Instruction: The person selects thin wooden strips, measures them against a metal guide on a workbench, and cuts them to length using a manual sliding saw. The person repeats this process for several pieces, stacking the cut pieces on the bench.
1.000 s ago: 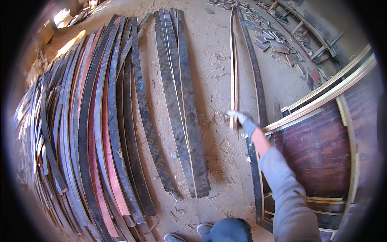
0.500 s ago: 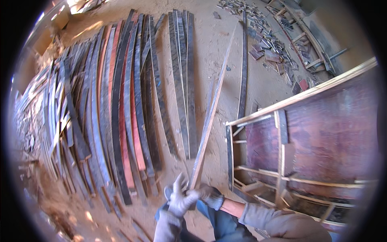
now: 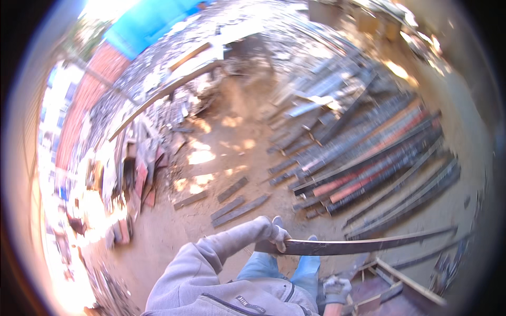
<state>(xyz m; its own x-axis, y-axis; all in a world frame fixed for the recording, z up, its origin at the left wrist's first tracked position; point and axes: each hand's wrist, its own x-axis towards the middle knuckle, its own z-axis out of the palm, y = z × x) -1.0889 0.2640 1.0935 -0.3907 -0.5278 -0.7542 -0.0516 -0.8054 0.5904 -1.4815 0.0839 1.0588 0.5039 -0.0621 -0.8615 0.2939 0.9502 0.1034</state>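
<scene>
My left hand (image 3: 278,237), in a pale work glove, is closed around the near end of a long dark wooden plank (image 3: 348,247). The plank stretches out to the right at about knee height, across the front of my legs. Lower and to the right, beside my thigh, is my right hand (image 3: 337,289), also gloved. Its fingers are curled shut, apart from the plank, and whatever they may hold is hard to make out in the blur. Beyond the plank, many dark and reddish wooden strips (image 3: 363,158) lie side by side on the dirt ground.
A wooden frame with a reddish panel (image 3: 377,287) stands close at my right. Several short dark boards (image 3: 240,207) lie on the ground ahead. Stacked scrap wood (image 3: 139,168) is at the left, with a long beam (image 3: 163,95) beyond it and a blue sheet (image 3: 142,26) far off.
My view has turned left. Both hands were together at the plank's near end; now my right hand is apart from it and low, while my left hand still grips it.
</scene>
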